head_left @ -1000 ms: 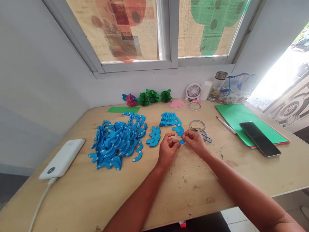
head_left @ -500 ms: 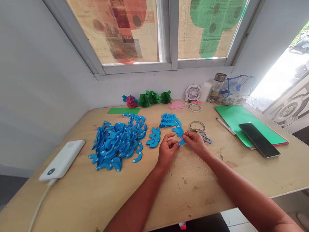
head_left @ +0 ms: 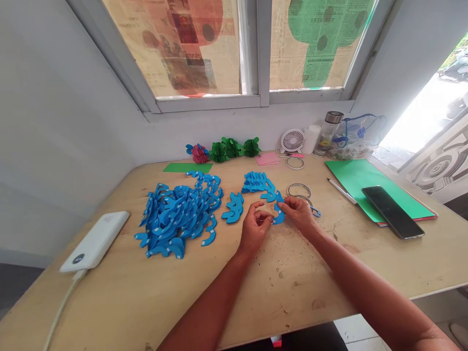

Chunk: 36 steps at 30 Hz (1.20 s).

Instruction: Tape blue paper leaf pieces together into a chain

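Note:
Between my hands is a curved blue paper piece [head_left: 279,218] with small white patches. My right hand [head_left: 298,212] is closed, its thumb and finger pinching the upper part of that piece. My left hand [head_left: 255,225] is closed at the piece's left edge; whether its fingertips grip anything is too small to tell. A row of folded blue paper [head_left: 255,182] lies just beyond, trailing toward my right hand. To the left sit a small blue stack [head_left: 233,208] and a large heap of blue curved pieces [head_left: 175,214].
Metal rings [head_left: 299,189] lie beyond my right hand. A phone [head_left: 393,211] rests on green sheets [head_left: 356,180] at right, beside a pen [head_left: 341,190]. A white power bank [head_left: 95,240] is at left. Paper figures [head_left: 231,147], a fan [head_left: 292,141] and a bottle [head_left: 329,132] line the wall.
The blue piece between my hands has shifted slightly right and turned. My right hand has moved a little right, and its fingertips are farther from my left hand's.

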Motion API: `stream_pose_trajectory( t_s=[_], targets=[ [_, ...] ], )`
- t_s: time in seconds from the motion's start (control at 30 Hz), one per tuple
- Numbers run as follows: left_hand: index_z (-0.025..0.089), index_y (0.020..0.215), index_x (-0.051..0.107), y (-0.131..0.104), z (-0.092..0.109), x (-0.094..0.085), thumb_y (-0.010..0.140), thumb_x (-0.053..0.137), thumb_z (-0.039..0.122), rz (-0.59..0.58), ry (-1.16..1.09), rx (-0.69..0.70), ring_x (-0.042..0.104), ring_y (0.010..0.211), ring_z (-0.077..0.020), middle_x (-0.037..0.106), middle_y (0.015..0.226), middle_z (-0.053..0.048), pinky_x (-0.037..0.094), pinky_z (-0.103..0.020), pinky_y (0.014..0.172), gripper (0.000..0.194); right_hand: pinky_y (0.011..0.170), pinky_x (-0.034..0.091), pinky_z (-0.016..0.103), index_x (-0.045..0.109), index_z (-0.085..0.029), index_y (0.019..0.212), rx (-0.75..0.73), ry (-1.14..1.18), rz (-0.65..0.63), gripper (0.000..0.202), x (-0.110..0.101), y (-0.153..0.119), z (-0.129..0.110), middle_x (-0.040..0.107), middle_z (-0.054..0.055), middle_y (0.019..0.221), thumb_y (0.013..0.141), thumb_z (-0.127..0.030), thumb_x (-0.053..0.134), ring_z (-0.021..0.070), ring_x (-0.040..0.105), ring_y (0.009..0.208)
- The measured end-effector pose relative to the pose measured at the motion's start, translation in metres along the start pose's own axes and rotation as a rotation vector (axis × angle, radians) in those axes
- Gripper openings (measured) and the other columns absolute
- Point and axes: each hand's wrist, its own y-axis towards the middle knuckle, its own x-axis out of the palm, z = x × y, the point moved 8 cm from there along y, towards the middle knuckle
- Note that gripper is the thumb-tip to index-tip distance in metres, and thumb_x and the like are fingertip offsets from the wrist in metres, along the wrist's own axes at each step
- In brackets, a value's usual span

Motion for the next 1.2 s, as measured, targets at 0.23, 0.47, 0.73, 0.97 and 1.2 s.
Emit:
stream_pose_trajectory(
  t_s=[0.23,0.47,0.73,0.97,1.2],
  targets=[
    [0.021,0.11,0.045,0.0,0.005,-0.004,0.069,0.066,0.028,0.035,-0.119,0.048,0.062,0.084,-0.0169,0.064,0.09,-0.005,0.048,-0.03,0.075,0.047,0.043,0.026,0.021,0.053,-0.017,0.055,-0.148,-0.253,0.019,0.028,0.007,-0.011,-0.019,0.047,-0.003,0.047,0.071,-0.04,0.058,0.0079,0.036,0.045],
    [0.02,0.11,0.044,0.0,0.006,-0.002,0.069,0.066,0.025,0.024,-0.203,0.028,0.06,0.07,-0.0128,0.062,0.072,0.001,0.047,-0.027,0.071,0.046,0.051,0.029,0.022,0.047,-0.017,0.051,-0.358,-0.47,-0.061,0.024,0.024,-0.021,-0.033,0.051,-0.001,0.052,0.072,-0.025,0.057,0.0089,0.043,0.051],
    [0.018,0.107,0.05,0.0,0.006,-0.007,0.066,0.061,0.022,0.085,-0.199,-0.033,0.061,0.065,-0.0144,0.062,0.067,0.0,0.048,-0.028,0.066,0.042,0.052,0.029,0.022,0.052,-0.017,0.055,-0.405,-0.465,-0.143,0.025,0.031,-0.022,-0.034,0.052,-0.001,0.055,0.074,-0.032,0.061,0.0097,0.042,0.053],
    [0.02,0.109,0.05,0.0,0.002,-0.008,0.065,0.059,0.026,0.067,-0.272,-0.099,0.063,0.071,-0.017,0.065,0.079,-0.003,0.049,-0.028,0.061,0.045,0.049,0.028,0.021,0.061,-0.017,0.062,-0.342,-0.379,-0.182,0.026,0.029,-0.021,-0.031,0.054,-0.001,0.056,0.08,-0.034,0.053,0.0082,0.04,0.05],
    [0.019,0.113,0.049,0.0,-0.001,-0.009,0.067,0.058,0.026,0.075,-0.277,-0.127,0.064,0.072,-0.0172,0.066,0.084,-0.004,0.049,-0.027,0.061,0.047,0.048,0.028,0.021,0.062,-0.016,0.062,-0.327,-0.402,-0.159,0.027,0.028,-0.021,-0.031,0.055,-0.001,0.055,0.08,-0.034,0.051,0.0082,0.041,0.049]
  ],
)
